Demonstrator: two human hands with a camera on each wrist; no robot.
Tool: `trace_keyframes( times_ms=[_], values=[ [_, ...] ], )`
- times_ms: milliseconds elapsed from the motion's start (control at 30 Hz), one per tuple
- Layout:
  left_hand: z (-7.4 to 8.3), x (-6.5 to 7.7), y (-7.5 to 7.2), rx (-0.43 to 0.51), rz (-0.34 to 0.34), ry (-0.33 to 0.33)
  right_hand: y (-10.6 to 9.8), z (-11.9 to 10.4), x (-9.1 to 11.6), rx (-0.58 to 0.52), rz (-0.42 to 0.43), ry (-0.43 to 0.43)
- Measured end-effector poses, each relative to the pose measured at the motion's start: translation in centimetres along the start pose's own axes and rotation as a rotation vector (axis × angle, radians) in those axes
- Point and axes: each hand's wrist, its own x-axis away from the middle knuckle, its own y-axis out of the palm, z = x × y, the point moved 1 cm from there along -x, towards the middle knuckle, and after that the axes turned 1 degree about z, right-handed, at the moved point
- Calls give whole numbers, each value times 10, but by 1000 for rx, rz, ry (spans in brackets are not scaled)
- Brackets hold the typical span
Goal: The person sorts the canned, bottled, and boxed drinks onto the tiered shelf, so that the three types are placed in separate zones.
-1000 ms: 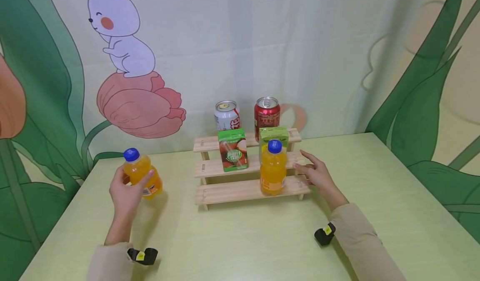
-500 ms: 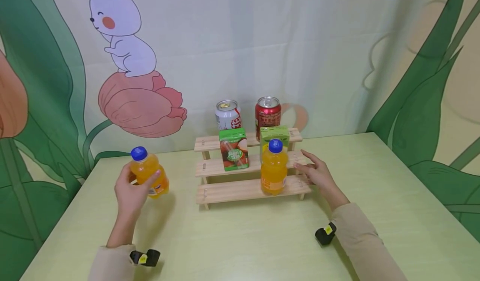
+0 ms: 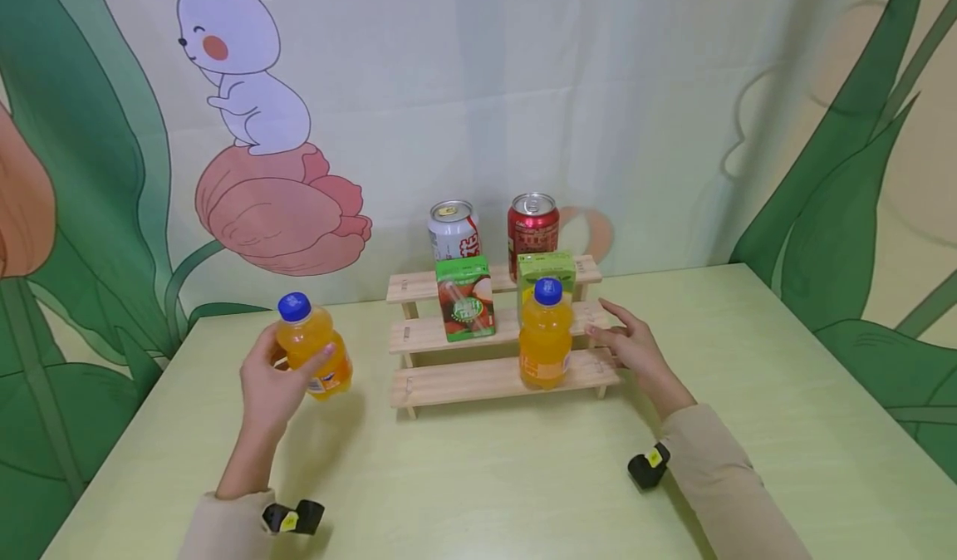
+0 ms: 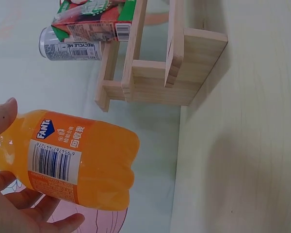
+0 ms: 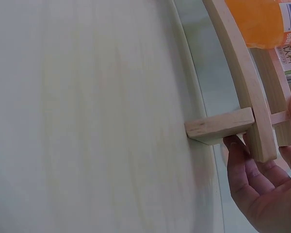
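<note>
My left hand [image 3: 269,384] grips an orange Fanta bottle [image 3: 320,356] with a blue cap, thumb on one side and fingers on the other. The bottle leans slightly and is up off the table, left of a three-step wooden rack [image 3: 456,382]; its label and barcode show in the left wrist view. At the rack's right end, my right hand [image 3: 635,351] holds the side, its fingers [image 5: 240,170] curled behind the front step near the leg. A second orange bottle [image 3: 546,340] stands upright on the right of the front step.
On the middle step stand a red-and-green juice carton [image 3: 467,298] and a light green carton [image 3: 547,266], partly hidden by the bottle. A white can [image 3: 453,232] and a red can [image 3: 533,232] occupy the top step. Behind the table [image 3: 493,477] hangs a printed curtain [image 3: 643,128].
The left hand has carried its bottle to the right, closer to the rack. The right hand stays at the rack's end, and the items on the steps have not moved.
</note>
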Motion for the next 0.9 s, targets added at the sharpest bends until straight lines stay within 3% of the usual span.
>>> trace_keyframes(
  times_ms=[167, 300, 333, 433, 533, 567, 667, 733, 900],
  values=[
    [-32, -10, 11, -42, 22, 55, 0, 1, -1, -3, 4, -19],
    [-32, -9, 13, -50, 18, 95, 0, 2, -1, -3, 5, -16],
    [-17, -4, 9, -9, -10, 93, 0, 2, -1, -5, 5, -16],
    [-8, 0, 8, -14, -27, 109, 0, 2, -1, -4, 7, -13],
    [51, 21, -1, 24, -75, 36, 0, 1, -1, 2, 9, -10],
    [56, 25, 0, -14, -68, 29, 1, 1, -1, 5, 10, -10],
    [107, 43, -7, 15, -105, -21, 1, 2, -1, 9, 12, -10],
    [98, 41, -4, 8, -102, -3, 1, 2, -1, 6, 11, -8],
    [46, 22, 5, 32, -119, 59, 1, 1, 0, 3, 8, -3]
  ],
)
